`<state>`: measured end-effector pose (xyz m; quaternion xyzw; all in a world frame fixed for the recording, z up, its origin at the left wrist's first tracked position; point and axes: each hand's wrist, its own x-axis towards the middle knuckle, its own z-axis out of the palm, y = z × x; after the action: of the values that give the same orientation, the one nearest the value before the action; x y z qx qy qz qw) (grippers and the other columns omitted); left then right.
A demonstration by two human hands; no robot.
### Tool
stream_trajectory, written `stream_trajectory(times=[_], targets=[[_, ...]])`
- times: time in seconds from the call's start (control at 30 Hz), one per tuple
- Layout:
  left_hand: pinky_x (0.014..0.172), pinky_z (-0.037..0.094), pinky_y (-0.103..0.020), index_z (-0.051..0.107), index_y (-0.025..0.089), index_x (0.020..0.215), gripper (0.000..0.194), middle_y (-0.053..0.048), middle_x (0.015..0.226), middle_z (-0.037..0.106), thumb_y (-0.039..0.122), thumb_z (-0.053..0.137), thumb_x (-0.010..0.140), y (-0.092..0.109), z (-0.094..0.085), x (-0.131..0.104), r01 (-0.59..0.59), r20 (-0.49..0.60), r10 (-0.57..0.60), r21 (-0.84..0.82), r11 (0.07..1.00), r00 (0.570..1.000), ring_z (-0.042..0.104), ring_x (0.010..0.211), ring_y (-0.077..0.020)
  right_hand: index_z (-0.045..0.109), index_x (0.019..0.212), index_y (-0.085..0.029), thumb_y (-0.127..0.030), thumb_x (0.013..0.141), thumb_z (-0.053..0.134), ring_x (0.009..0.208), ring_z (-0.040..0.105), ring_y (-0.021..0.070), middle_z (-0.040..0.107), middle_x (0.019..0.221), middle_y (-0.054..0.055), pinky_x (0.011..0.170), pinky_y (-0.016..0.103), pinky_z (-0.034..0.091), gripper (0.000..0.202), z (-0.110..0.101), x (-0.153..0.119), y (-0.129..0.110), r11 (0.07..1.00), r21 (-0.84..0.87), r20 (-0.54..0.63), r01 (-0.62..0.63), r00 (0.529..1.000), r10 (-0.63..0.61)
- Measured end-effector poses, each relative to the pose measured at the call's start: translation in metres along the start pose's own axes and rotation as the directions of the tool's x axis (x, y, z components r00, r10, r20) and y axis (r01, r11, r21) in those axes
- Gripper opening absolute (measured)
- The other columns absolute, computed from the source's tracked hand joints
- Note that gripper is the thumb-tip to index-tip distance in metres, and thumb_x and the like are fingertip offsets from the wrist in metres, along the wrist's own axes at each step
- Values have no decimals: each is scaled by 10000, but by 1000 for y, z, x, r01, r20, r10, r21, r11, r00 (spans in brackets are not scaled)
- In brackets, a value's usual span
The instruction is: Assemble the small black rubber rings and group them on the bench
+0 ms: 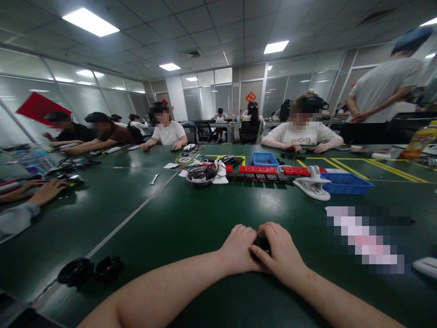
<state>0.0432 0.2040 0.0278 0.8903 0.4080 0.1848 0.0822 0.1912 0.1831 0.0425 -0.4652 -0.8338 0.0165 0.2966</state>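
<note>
Near the front middle of the green table [191,218], my left hand [241,248] and my right hand [282,250] meet around a small, dark, glossy object [262,244]. The fingers of both hands curl against it from either side, and much of it is hidden. My right thumb lies across its near side. Both forearms reach in from the lower edge. At the lower left, a black ring-shaped object [75,272] lies beside a second black ring-shaped object [108,269].
Across the middle stand a metal bowl [200,175], red power strips [258,170], a white clamp [312,184] and a blue tray [346,183]. A wrench [154,179] lies left. Another person's hands [48,191] are at the left edge; several people sit beyond.
</note>
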Motion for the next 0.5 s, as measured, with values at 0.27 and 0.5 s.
stream_trajectory(times=[0.27, 0.5], targets=[[747, 397, -310, 509, 167, 775, 404, -11, 733, 531, 487, 648, 571, -2, -9, 3, -6, 72, 9, -43, 999, 997, 513, 738, -190, 484, 791, -178, -302, 733, 559, 729, 467, 194, 510, 781, 44, 661, 360, 393, 156, -4, 1, -2, 1000, 16, 24, 23, 999, -23], [774, 357, -281, 521, 170, 755, 320, 35, 721, 533, 379, 692, 583, -13, -17, 9, -168, 193, 202, -181, 969, 960, 519, 728, -151, 525, 884, -181, -134, 715, 456, 819, 497, 194, 559, 852, 57, 735, 370, 415, 188, -12, -1, -6, 948, 247, 22, 201, 977, -213]])
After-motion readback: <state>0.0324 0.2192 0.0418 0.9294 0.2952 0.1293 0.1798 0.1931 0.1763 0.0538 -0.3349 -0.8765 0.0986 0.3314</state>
